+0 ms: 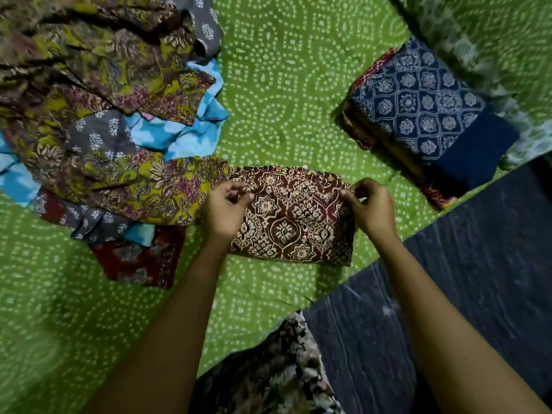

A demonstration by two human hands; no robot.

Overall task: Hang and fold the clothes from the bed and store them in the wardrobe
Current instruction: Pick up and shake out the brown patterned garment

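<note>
Head view, entries as I logged them from my station.

1. Maroon block-print garment (pixel 292 216): folded to a rectangle, it lay flat on the green dotted bedsheet (pixel 283 85) near the bed's edge, between both hands.
2. Left hand (pixel 227 204): its curled fingers pinched the garment's left edge.
3. Right hand (pixel 370 207): its fingertips pinched the upper right corner of the same garment.
4. Unfolded heap (pixel 98 100): it sat to the person's left, an olive floral cloth on top, with a sky-blue cloth (pixel 179 135) and a grey leaf-print cloth (pixel 95 135) tangled beneath (I could not count the pieces). Its edge touched the maroon garment.
5. Dark red cloth (pixel 140 258): it lay at the heap's near edge.
6. Folded stack (pixel 418 115): topped by a navy print, it stood at the far right of the bed, apart from the hands.
7. Dark floor (pixel 478 279): it ran beside the bed.
</note>
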